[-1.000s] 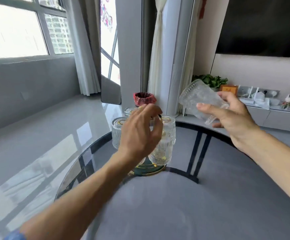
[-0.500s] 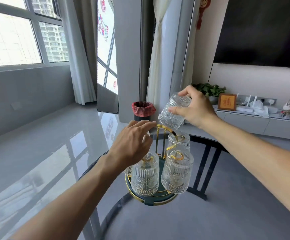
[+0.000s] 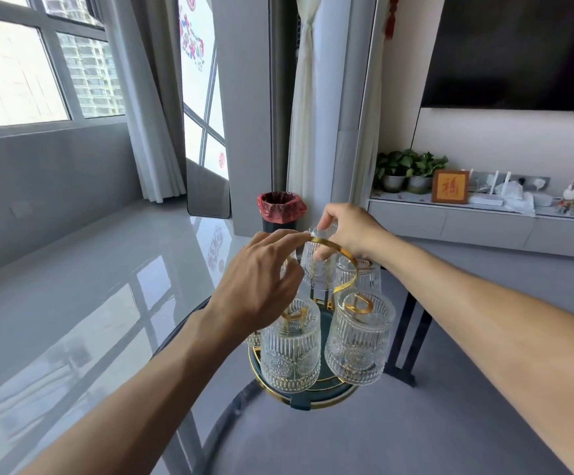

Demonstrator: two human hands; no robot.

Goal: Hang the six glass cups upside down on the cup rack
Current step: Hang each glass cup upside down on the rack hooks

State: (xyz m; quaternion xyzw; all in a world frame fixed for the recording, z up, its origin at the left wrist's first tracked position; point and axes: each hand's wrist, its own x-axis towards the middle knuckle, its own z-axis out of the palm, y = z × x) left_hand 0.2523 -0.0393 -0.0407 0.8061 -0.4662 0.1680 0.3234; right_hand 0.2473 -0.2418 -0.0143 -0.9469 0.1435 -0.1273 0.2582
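Observation:
A gold cup rack (image 3: 350, 265) with a dark round base (image 3: 323, 394) stands on the glass table. Several ribbed glass cups hang on it upside down; two are nearest me, the front-left cup (image 3: 290, 351) and the front-right cup (image 3: 359, 341), with another cup (image 3: 357, 274) behind. My right hand (image 3: 349, 229) grips one inverted glass cup (image 3: 316, 269) by its bottom at the far side of the rack. My left hand (image 3: 261, 279) pinches the gold top handle with thumb and fingers and hides the cups on the rack's left side.
The round glass table (image 3: 415, 433) has a dark frame beneath it and its edge curves at the left. On the floor behind stands a bin with a red bag (image 3: 280, 209). A low cabinet (image 3: 484, 224) with plants and ornaments runs along the right wall.
My right hand has carried the glass cup from up on the right, turned it upside down and lowered it to the rack's far side. My left hand stays at the handle.

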